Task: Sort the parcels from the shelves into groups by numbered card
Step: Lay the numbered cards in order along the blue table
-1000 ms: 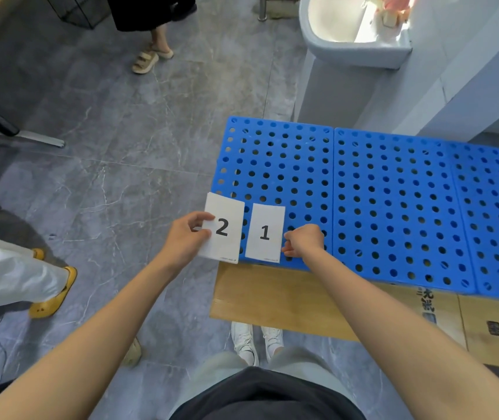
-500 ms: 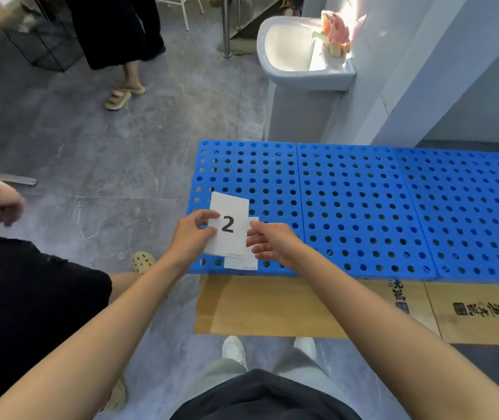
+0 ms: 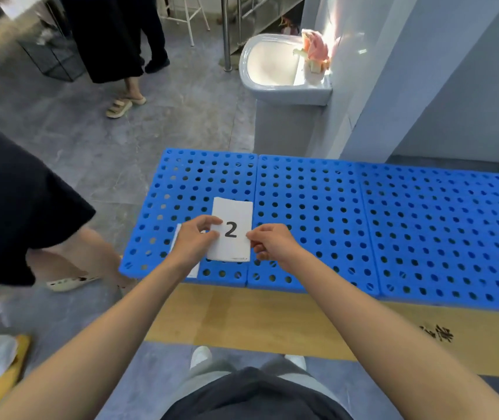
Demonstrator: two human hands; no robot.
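I am watching both hands working over the blue perforated counter (image 3: pixel 318 207), which is made of panels butted side by side. My left hand (image 3: pixel 192 242) is pinching the left edge of the card numbered 2 (image 3: pixel 231 234) between thumb and curled fingers. My right hand (image 3: pixel 272 245) is pinching the card's right edge with thumb and forefinger, its other fingers tucked under. The card is sitting upright to my view over the leftmost panel of the counter, close to its near edge; I cannot tell whether it is resting on the counter or hanging just above it. A second white card (image 3: pixel 194 269) is lying on the same panel at the counter's near left corner, mostly covered by my left hand and wrist, so its number is hidden from me. A sheet of brown cardboard (image 3: pixel 257 319) is sticking out from under the counter's near edge. Beyond the counter's far edge a white washbasin (image 3: pixel 272 65) is standing against the wall. Off the counter's left end a person in a black top (image 3: pixel 14 192) is standing close, and farther back another person's sandalled foot (image 3: pixel 119 107) is showing on the grey floor.
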